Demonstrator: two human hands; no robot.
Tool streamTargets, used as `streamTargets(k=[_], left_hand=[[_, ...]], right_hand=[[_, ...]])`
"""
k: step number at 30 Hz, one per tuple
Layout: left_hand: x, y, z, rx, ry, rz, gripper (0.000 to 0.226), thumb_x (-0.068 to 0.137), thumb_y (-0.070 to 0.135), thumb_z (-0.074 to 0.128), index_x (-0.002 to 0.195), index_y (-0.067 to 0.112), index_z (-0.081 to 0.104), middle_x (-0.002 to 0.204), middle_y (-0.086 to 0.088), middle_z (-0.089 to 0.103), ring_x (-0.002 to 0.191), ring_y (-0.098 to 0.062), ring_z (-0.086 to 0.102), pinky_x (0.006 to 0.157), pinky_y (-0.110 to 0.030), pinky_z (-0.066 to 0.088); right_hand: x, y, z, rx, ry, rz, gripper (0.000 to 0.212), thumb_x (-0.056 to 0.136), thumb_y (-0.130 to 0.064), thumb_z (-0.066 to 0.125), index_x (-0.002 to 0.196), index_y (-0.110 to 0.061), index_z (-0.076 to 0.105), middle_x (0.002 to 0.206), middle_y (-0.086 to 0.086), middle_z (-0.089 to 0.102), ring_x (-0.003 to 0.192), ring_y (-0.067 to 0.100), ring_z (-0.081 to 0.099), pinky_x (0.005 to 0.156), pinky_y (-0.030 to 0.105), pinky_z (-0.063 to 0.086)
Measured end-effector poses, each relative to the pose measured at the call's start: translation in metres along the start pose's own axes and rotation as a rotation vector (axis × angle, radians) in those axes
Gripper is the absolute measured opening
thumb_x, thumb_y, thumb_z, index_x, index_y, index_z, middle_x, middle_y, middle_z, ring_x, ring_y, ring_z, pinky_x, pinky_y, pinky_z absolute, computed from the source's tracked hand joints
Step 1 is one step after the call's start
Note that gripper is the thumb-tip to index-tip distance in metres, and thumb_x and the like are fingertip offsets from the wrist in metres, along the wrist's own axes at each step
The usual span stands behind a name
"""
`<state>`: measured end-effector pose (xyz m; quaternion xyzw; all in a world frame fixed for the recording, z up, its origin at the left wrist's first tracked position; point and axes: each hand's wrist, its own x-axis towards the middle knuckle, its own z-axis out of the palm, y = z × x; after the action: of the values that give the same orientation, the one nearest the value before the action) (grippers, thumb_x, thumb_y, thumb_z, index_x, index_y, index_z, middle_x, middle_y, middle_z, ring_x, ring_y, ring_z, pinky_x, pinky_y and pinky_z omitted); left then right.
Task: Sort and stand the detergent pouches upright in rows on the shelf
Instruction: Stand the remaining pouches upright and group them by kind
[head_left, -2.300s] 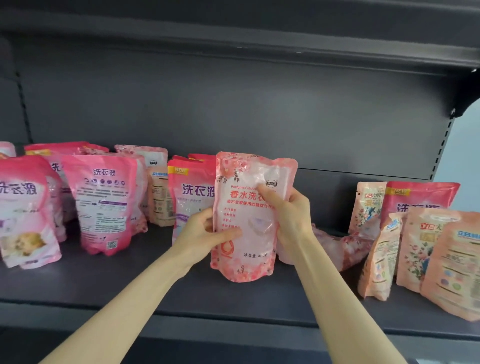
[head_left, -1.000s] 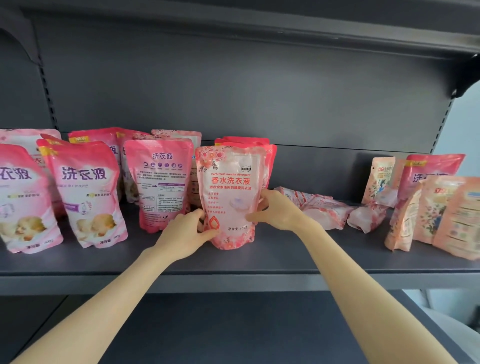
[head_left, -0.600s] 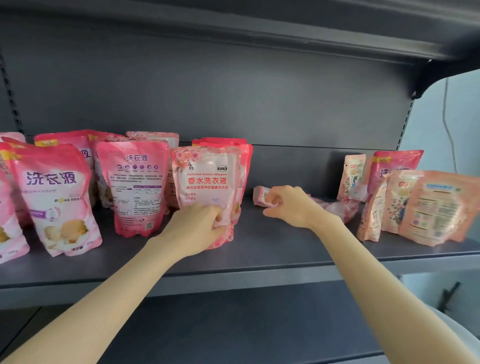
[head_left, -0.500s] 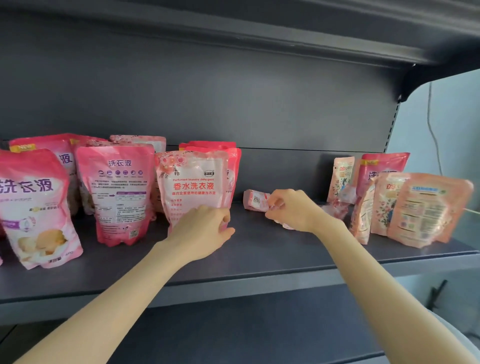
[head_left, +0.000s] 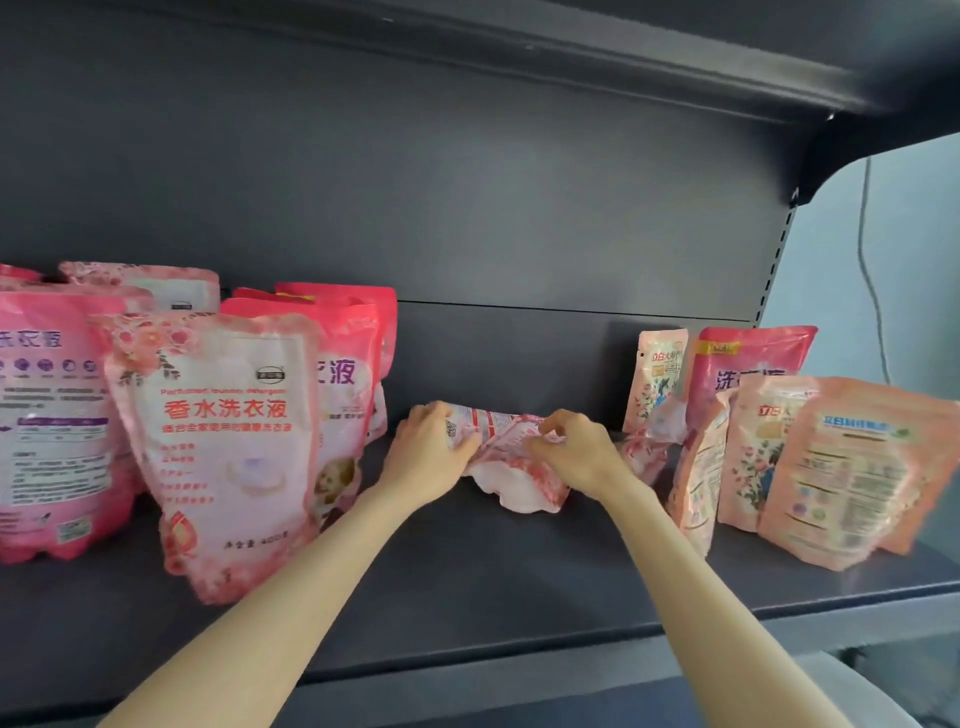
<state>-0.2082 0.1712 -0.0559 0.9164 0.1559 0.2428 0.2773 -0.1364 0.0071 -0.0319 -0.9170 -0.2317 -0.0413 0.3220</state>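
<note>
A floral pink pouch (head_left: 511, 462) lies on its side in the middle of the dark shelf (head_left: 467, 597). My left hand (head_left: 428, 457) grips its left end and my right hand (head_left: 576, 452) grips its right part, both with curled fingers. A second pouch (head_left: 641, 454) lies behind my right hand. To the left a floral pink pouch (head_left: 223, 447) stands upright in front, apart from my hands, with several pink pouches (head_left: 52, 415) beside and behind it. Peach-coloured pouches (head_left: 852, 467) and one pink pouch (head_left: 748, 364) stand at the right.
The grey back panel (head_left: 467, 208) closes the shelf behind, and an upper shelf (head_left: 623, 57) overhangs. The shelf's right end (head_left: 779, 249) opens to a pale wall with a hanging cable (head_left: 867, 270). A lower shelf (head_left: 467, 701) shows below.
My left hand let go of the standing floral pouch and moved right onto the lying pouch. My right hand stayed on that lying pouch. The view shifted right.
</note>
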Motion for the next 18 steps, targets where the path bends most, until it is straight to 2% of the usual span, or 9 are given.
streamTargets(k=[3, 8, 11, 13, 14, 16, 18], left_hand=[[0.021, 0.0, 0.015, -0.062, -0.023, -0.146, 0.056, 0.087, 0.043, 0.058, 0.128, 0.008, 0.042, 0.13, -0.014, 0.044, 0.119, -0.032, 0.045, 0.097, -0.038, 0.04], [0.045, -0.006, 0.027, -0.186, -0.059, -0.306, 0.069, 0.087, 0.047, 0.058, 0.137, 0.007, 0.032, 0.138, -0.011, 0.04, 0.123, -0.028, 0.045, 0.098, -0.036, 0.039], [0.053, -0.009, 0.031, -0.244, -0.055, -0.347, 0.074, 0.087, 0.046, 0.059, 0.14, 0.005, 0.027, 0.139, -0.01, 0.044, 0.124, -0.027, 0.047, 0.095, -0.034, 0.04], [0.056, -0.012, 0.032, -0.284, -0.034, -0.39, 0.075, 0.087, 0.043, 0.061, 0.141, 0.004, 0.026, 0.139, -0.009, 0.045, 0.124, -0.026, 0.048, 0.087, -0.029, 0.038], [0.058, -0.015, 0.033, -0.309, -0.017, -0.418, 0.074, 0.087, 0.042, 0.062, 0.14, 0.003, 0.028, 0.137, -0.008, 0.047, 0.123, -0.026, 0.048, 0.085, -0.028, 0.036], [0.062, -0.019, 0.037, -0.416, 0.014, -0.486, 0.069, 0.083, 0.039, 0.067, 0.134, 0.002, 0.04, 0.129, -0.006, 0.053, 0.117, -0.025, 0.053, 0.083, -0.027, 0.038], [0.067, -0.022, 0.044, -0.546, 0.032, -0.518, 0.051, 0.078, 0.036, 0.073, 0.114, 0.003, 0.058, 0.113, -0.009, 0.064, 0.102, -0.022, 0.061, 0.076, -0.026, 0.044]], right_hand=[[0.02, 0.001, 0.007, -0.038, -0.016, -0.002, 0.041, 0.087, -0.033, 0.061, 0.114, -0.001, 0.058, 0.113, 0.014, 0.063, 0.103, 0.03, 0.059, 0.088, 0.04, 0.049], [0.05, 0.003, 0.016, -0.041, -0.153, 0.059, 0.054, 0.083, -0.049, 0.063, 0.119, -0.009, 0.056, 0.116, 0.007, 0.062, 0.104, 0.026, 0.06, 0.083, 0.034, 0.048], [0.063, 0.001, 0.022, -0.064, -0.199, 0.056, 0.038, 0.084, -0.047, 0.062, 0.095, -0.011, 0.059, 0.094, 0.003, 0.063, 0.083, 0.021, 0.059, 0.07, 0.031, 0.047], [0.067, 0.0, 0.027, -0.09, -0.201, 0.059, 0.033, 0.083, -0.046, 0.063, 0.077, -0.015, 0.053, 0.081, 0.001, 0.059, 0.074, 0.018, 0.055, 0.057, 0.028, 0.04], [0.068, 0.001, 0.03, -0.109, -0.197, 0.059, 0.035, 0.082, -0.047, 0.063, 0.071, -0.017, 0.049, 0.076, 0.0, 0.057, 0.073, 0.019, 0.055, 0.054, 0.027, 0.037], [0.07, 0.002, 0.034, -0.153, -0.184, 0.039, 0.039, 0.082, -0.05, 0.062, 0.066, -0.019, 0.045, 0.072, -0.001, 0.054, 0.078, 0.022, 0.058, 0.059, 0.028, 0.039], [0.07, 0.003, 0.036, -0.17, -0.179, 0.021, 0.037, 0.082, -0.051, 0.062, 0.07, -0.017, 0.051, 0.072, -0.003, 0.055, 0.081, 0.022, 0.059, 0.065, 0.029, 0.042]])
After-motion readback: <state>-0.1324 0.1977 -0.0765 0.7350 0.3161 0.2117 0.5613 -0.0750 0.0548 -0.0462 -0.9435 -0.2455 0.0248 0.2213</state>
